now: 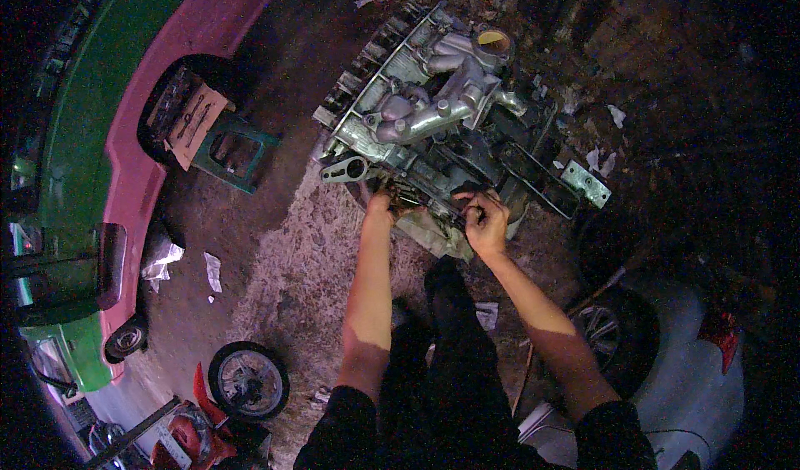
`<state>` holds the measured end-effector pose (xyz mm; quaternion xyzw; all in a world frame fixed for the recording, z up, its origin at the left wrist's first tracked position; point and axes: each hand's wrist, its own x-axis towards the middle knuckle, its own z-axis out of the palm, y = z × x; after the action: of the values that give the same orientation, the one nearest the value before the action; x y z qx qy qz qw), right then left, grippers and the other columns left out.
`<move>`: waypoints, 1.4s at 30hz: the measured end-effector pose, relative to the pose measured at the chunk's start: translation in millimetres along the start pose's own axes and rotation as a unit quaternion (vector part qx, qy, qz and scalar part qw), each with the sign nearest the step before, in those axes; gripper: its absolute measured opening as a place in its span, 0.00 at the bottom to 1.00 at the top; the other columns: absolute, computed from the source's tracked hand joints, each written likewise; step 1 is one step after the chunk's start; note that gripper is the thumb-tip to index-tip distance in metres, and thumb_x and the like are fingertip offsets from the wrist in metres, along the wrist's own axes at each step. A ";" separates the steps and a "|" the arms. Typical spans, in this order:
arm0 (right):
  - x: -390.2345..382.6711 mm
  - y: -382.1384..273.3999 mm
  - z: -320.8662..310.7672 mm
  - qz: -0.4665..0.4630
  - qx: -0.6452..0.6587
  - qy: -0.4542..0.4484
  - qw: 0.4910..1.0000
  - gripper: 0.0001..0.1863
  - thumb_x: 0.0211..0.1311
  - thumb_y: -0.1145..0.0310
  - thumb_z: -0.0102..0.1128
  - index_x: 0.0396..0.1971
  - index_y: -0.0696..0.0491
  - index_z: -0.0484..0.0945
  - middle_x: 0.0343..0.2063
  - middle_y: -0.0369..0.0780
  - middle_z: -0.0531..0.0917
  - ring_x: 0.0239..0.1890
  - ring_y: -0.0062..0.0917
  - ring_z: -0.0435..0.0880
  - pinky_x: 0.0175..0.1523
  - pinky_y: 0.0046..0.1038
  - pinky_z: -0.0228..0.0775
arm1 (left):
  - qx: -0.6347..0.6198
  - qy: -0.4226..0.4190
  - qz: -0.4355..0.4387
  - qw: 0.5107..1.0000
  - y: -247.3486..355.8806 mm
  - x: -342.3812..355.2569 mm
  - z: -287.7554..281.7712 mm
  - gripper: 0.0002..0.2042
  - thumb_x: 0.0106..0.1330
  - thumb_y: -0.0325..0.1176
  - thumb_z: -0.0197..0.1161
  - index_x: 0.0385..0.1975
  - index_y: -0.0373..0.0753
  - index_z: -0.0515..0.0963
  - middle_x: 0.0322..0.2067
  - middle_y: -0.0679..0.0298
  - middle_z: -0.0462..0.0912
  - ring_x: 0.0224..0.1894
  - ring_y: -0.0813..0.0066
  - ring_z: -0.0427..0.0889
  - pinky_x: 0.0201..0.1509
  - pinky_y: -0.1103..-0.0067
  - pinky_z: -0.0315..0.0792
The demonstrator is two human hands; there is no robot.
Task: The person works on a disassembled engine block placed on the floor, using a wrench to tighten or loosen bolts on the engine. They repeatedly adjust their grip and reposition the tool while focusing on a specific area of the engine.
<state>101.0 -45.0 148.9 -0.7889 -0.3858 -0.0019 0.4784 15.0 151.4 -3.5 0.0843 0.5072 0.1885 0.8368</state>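
Note:
A silvery engine [437, 107] with a cast manifold sits on the ground ahead of me. My left hand [388, 202] reaches to its near side; the fingers are dark and blend into the metal parts there, so their grip is hard to make out. Close by on the right, my right hand [487, 220] is at the same near side, its fingers curled in toward the thumb. Whatever they pinch is too small and dark to name. A flat grey metal arm with a round hole [344, 169] projects beside my left hand. Pale cloth or paper [433, 238] lies under the near end.
A green stool [242, 153] with cardboard [198, 124] and tools on it stands left, beside a green and pink vehicle [137, 149]. A loose wheel [248, 379] lies at lower left. A silver car [692, 378] is at lower right. A metal plate [585, 183] lies right of the engine.

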 end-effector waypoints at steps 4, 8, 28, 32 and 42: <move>-1.4 1.0 -0.1 -0.006 0.008 -0.001 1.000 0.12 0.45 0.84 0.47 0.24 0.58 0.81 0.23 0.40 0.82 0.25 0.33 0.73 0.32 0.31 0.66 | 0.021 -0.003 0.066 0.998 -7.8 -2.8 -1.5 0.16 0.70 0.34 0.48 0.56 0.41 0.70 0.48 0.55 0.79 0.47 0.52 0.78 0.49 0.49 0.71; -3.6 3.2 0.5 0.029 -0.005 -0.025 0.999 0.04 0.43 0.80 0.51 0.18 0.55 0.72 0.34 0.37 0.87 0.31 0.40 0.78 0.47 0.36 0.68 | 0.045 -0.002 0.243 0.969 -57.9 -27.7 3.1 0.16 0.68 0.28 0.49 0.55 0.38 0.70 0.47 0.53 0.79 0.48 0.53 0.76 0.52 0.57 0.72; -0.2 4.1 -0.4 -0.004 0.022 -0.016 1.000 0.06 0.44 0.81 0.51 0.20 0.56 0.76 0.30 0.40 0.86 0.28 0.40 0.77 0.39 0.35 0.70 | 0.238 0.094 0.522 0.814 -171.3 -103.7 37.9 0.23 0.74 0.34 0.46 0.63 0.26 0.60 0.59 0.39 0.67 0.54 0.50 0.73 0.58 0.65 0.66; -1.1 3.0 -2.3 0.013 -0.002 -0.024 1.000 0.06 0.44 0.81 0.51 0.21 0.56 0.76 0.30 0.40 0.86 0.28 0.40 0.78 0.40 0.36 0.70 | 0.325 0.124 0.571 0.744 -168.7 -101.0 20.8 0.16 0.71 0.30 0.48 0.55 0.29 0.67 0.56 0.38 0.69 0.52 0.47 0.74 0.58 0.65 0.67; 0.9 8.2 1.0 -0.047 0.010 -0.003 0.999 0.06 0.45 0.83 0.47 0.20 0.60 0.75 0.29 0.42 0.86 0.25 0.32 0.72 0.33 0.29 0.66 | 0.197 0.101 0.423 0.879 -140.5 -74.3 -32.9 0.11 0.75 0.35 0.52 0.43 0.32 0.73 0.36 0.63 0.79 0.39 0.71 0.75 0.45 0.74 0.70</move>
<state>106.3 -45.7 142.5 -0.7651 -0.4238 -0.0183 0.4844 -12.5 -8.5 -5.0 0.4344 0.5316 0.4283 0.5876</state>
